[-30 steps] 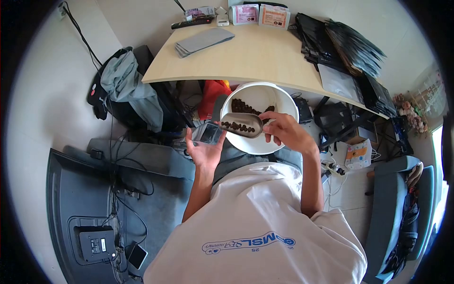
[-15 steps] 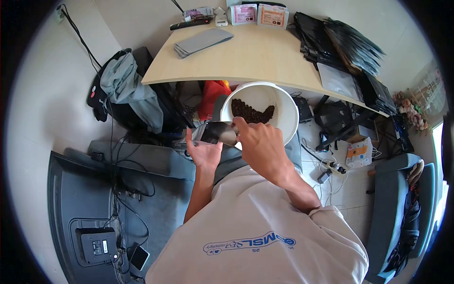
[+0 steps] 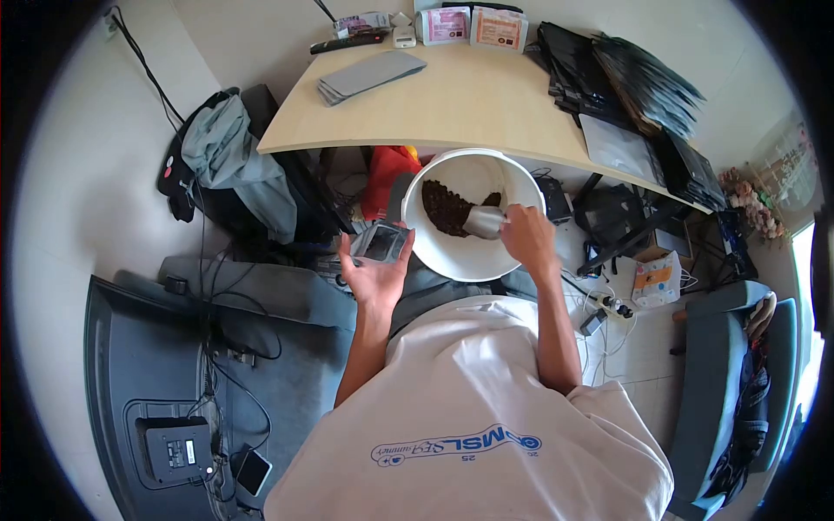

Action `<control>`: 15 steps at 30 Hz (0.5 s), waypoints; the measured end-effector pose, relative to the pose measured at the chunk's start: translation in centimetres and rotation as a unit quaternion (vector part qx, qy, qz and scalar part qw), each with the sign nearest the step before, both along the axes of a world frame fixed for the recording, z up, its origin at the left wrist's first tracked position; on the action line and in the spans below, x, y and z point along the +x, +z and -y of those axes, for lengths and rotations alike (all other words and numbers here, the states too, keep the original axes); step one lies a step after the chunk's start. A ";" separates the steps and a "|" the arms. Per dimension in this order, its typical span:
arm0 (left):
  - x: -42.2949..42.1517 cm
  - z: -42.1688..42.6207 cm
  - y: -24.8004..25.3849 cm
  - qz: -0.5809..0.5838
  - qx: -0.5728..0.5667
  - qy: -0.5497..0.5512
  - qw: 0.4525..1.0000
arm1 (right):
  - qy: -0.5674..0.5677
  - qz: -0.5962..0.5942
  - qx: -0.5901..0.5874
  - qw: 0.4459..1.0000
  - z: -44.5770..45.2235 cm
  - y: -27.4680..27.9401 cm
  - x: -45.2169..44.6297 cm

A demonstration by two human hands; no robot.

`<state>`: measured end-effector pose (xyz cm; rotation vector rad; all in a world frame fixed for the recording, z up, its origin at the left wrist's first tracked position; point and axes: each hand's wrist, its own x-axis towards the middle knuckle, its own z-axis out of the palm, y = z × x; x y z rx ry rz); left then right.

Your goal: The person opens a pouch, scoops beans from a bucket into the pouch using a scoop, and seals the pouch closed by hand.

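A round white bucket (image 3: pixel 473 263) stands in front of me, partly under the table edge. Dark brown granules (image 3: pixel 444 208) lie heaped inside, mostly on its left. Over the bucket's right side, my right hand (image 3: pixel 530 238) is closed round the handle of a metal scoop (image 3: pixel 483 222), whose bowl touches the granules. Left of the bucket, my left hand (image 3: pixel 376 278) holds up a small silvery pouch (image 3: pixel 384 241) between thumb and fingers. The pouch mouth faces up, showing a dark inside; how full it is I cannot tell.
On the wooden table (image 3: pixel 469 100) lie a stack of grey flat pouches (image 3: pixel 372 75), two printed packets and piles of black bags (image 3: pixel 634 82). A red bag (image 3: pixel 387 181) sits left of the bucket. Cables and a power strip (image 3: pixel 615 306) lie on the floor at right.
My right hand with the scoop has moved from the pouch mouth right and into the bucket, down to the granules. My left hand still holds the pouch in about the same place.
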<state>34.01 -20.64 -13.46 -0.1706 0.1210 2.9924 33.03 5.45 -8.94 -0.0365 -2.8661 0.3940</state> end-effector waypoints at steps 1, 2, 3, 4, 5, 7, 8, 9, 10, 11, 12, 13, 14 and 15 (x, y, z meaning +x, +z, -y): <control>0.1 0.0 0.1 0.007 0.004 -0.002 1.000 | -0.003 0.039 -0.003 0.999 0.1 -1.5 -0.9; 0.0 -0.1 0.2 0.014 0.009 -0.003 1.000 | -0.007 0.077 -0.007 0.997 0.3 -2.8 -1.9; 0.0 -0.1 0.3 0.015 0.007 -0.001 1.000 | -0.010 0.116 -0.011 0.993 0.6 -4.3 -2.8; 0.0 -0.1 0.2 0.017 0.005 0.001 1.000 | -0.011 0.095 -0.026 0.995 0.9 -6.6 -3.7; 0.0 -0.1 0.2 0.019 0.004 0.003 1.000 | -0.013 0.074 -0.041 0.996 1.2 -9.1 -4.7; 0.2 -0.3 0.3 0.013 0.004 -0.007 1.000 | -0.020 0.085 -0.098 0.991 1.0 -13.0 -6.3; 0.1 -0.3 0.5 0.008 0.004 -0.012 1.000 | -0.024 0.115 -0.140 0.983 0.7 -14.3 -7.2; -0.1 -0.3 0.5 0.012 0.004 -0.011 1.000 | -0.027 0.143 -0.181 0.973 0.6 -14.3 -7.7; -0.1 -0.2 0.5 0.017 0.005 -0.009 1.000 | -0.013 0.134 -0.204 0.970 0.2 -14.3 -7.8; 0.0 -0.2 0.4 0.023 0.007 -0.007 1.000 | 0.001 0.125 -0.228 0.966 -0.2 -14.5 -7.7; 0.0 -0.2 0.3 0.024 0.007 -0.009 1.000 | 0.015 0.117 -0.250 0.961 -0.4 -14.0 -7.4; -0.1 -0.2 0.3 0.025 0.008 -0.010 1.000 | 0.017 0.127 -0.295 0.947 -0.2 -12.4 -6.7; 0.0 -0.2 0.2 0.027 0.008 -0.012 1.000 | 0.019 0.138 -0.339 0.930 -0.1 -10.7 -5.9; 0.0 -0.2 0.2 0.022 0.007 -0.015 1.000 | 0.022 0.148 -0.382 0.912 0.1 -9.2 -5.1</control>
